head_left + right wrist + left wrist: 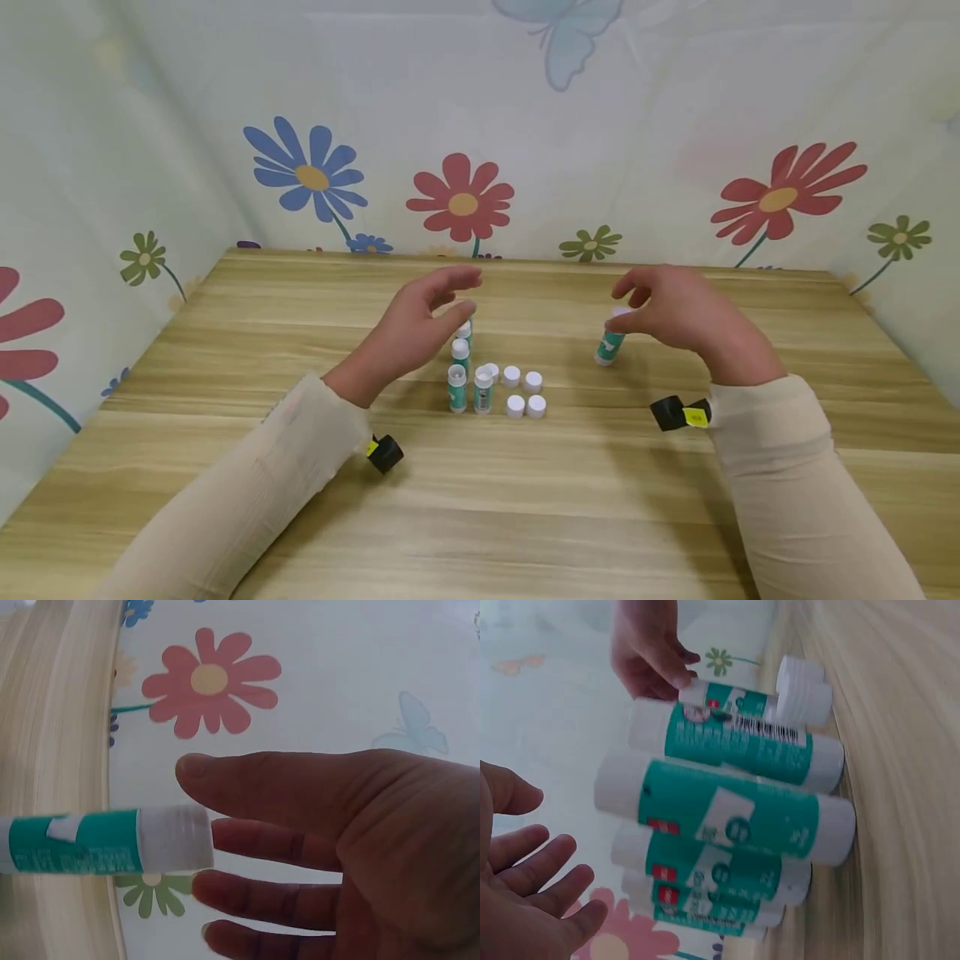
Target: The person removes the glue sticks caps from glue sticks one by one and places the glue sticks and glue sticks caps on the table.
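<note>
My left hand (420, 325) hovers with fingers apart over several green-and-white glue sticks (457, 390). They stand upright in a small group, and the hand partly hides the far ones. In the left wrist view, the sticks (731, 814) are beside that hand's spread fingers, apart from them. My right hand (678, 312) is at the top of a single glue stick (610, 344) standing off to the right. Its thumb and fingers are spread about the white top (176, 838), with a gap visible at the thumb in the right wrist view; contact is unclear.
Several loose white caps (533, 382) lie on the wooden table (480, 517), just right of the grouped sticks. A flower-printed curtain (645, 150) rises behind the table's far edge. Each wrist carries a small black camera (667, 413).
</note>
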{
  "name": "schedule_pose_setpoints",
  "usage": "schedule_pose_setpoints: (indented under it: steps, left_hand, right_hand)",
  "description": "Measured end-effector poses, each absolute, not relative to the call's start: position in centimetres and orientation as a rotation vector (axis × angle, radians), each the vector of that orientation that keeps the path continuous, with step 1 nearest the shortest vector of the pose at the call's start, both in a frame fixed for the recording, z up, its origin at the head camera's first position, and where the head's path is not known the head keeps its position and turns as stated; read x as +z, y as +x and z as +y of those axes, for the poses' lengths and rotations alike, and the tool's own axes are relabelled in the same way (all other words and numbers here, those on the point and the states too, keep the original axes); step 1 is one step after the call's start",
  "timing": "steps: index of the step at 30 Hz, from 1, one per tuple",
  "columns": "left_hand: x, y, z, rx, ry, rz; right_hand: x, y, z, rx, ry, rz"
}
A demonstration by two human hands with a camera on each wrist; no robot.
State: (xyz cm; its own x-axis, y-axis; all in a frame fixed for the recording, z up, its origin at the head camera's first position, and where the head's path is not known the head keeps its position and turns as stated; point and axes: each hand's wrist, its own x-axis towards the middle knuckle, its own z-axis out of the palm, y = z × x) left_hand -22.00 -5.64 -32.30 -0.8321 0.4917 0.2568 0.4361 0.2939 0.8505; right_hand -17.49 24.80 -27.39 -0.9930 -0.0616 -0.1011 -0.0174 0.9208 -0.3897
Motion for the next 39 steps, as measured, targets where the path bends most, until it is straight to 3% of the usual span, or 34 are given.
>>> schedule_pose_setpoints:
  steps: [12,25,39]
  left_hand:
    - [-31.6,-19.0,-4.6,1.215,1.295,2.568]
    - [-31.5,-18.8,-4.4,1.271,1.194,2.485]
    - [-31.1,-18.9,-4.6,1.592,0.977,2.116]
  right_hand:
    - [-28.0,-18.0,25.2,-0.578,-0.085,2.991]
    - [-26.8,-17.2,24.5,-0.607,-0.11,3.078]
    - [-24.3,-14.1,22.2,-0.854,-0.18,3.237]
